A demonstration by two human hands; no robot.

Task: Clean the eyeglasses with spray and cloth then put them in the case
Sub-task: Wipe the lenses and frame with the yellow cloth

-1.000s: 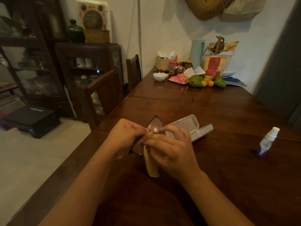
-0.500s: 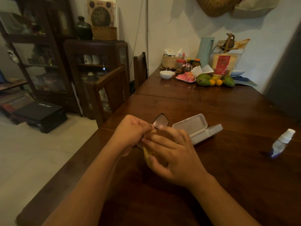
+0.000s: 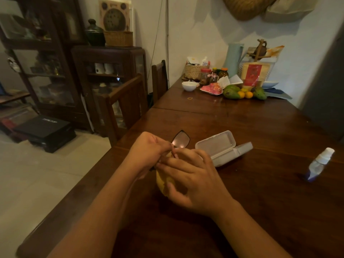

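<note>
With the clock face centred on the joined hands, a black box [image 3: 46,127] is seen on the floor at 10 o'clock, in front of a dark glazed cabinet [image 3: 109,81]. A wooden chair [image 3: 122,101] is drawn up to the left edge of the worktop [image 3: 260,202] at 11 o'clock.

The left hand [image 3: 149,151] is held above the near part of the worktop with its fingers curled; the eyeglasses [image 3: 181,139] are pinched by it at the frame. Only one dark-rimmed lens is shown, tilted up and away at 12 o'clock, just above the fingertips; the rest of the frame is hidden by the hands.

A yellow cloth [image 3: 163,183] is gripped by the right hand [image 3: 193,179], whose fingers are curled round it and pressed against the left hand's fingertips. A fold of cloth is seen hanging below, at 6 o'clock.

At 2 o'clock, just beside the right hand, a pale plastic case [image 3: 221,147] is laid open on the worktop, lid raised. At 3 o'clock, well apart, a small spray bottle [image 3: 320,162] with a white top is seen, apparently lying tilted. At the far end, at 1 o'clock, a white bowl [image 3: 189,86] and some fruit [image 3: 243,92] are set.
</note>
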